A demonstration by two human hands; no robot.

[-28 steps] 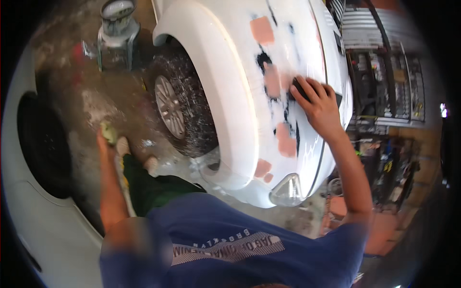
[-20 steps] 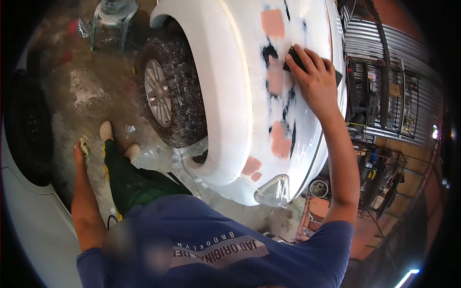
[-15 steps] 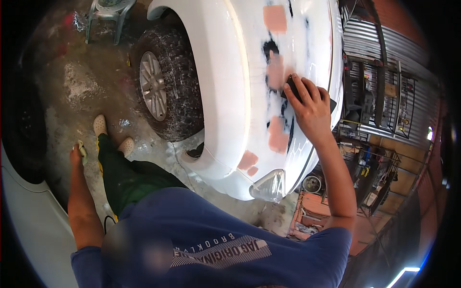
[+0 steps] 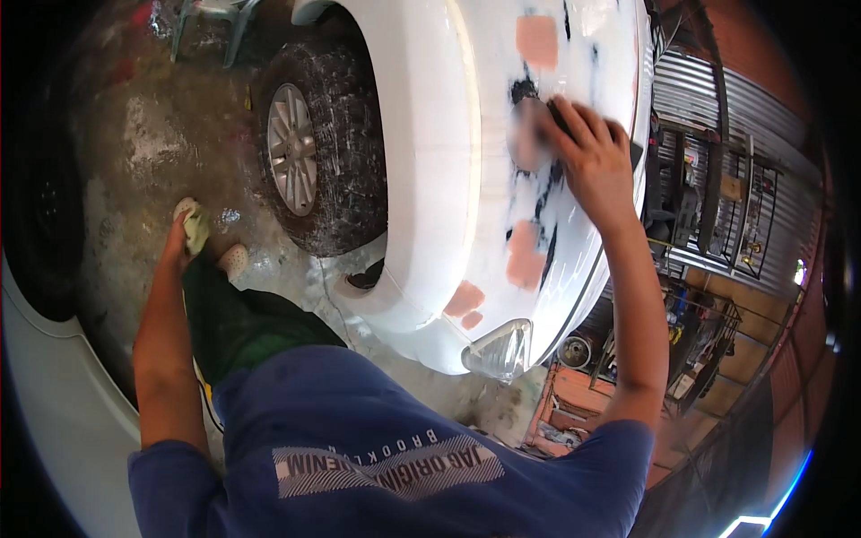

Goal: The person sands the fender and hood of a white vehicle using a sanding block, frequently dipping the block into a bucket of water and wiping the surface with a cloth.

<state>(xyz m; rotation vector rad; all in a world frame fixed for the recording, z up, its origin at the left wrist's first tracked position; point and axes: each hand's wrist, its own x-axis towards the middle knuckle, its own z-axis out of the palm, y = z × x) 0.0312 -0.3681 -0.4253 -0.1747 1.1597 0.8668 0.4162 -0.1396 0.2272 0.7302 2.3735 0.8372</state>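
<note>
My right hand presses flat on a dark sanding pad against the white car panel, beside a blurred pink filler patch with black marks around it. More pink patches sit above and below the hand. My left hand hangs low at my side near the wet floor, gripping a yellow-green cloth. It is well apart from the car.
The car's front wheel stands left of the panel, and a clear lamp sits at the panel's lower end. Another white car with a dark tyre is at my left. Metal racks line the right.
My right hand has slid back and forth over the panel with the pad and now sits higher, by the upper patch. The left arm stays down with the cloth.
</note>
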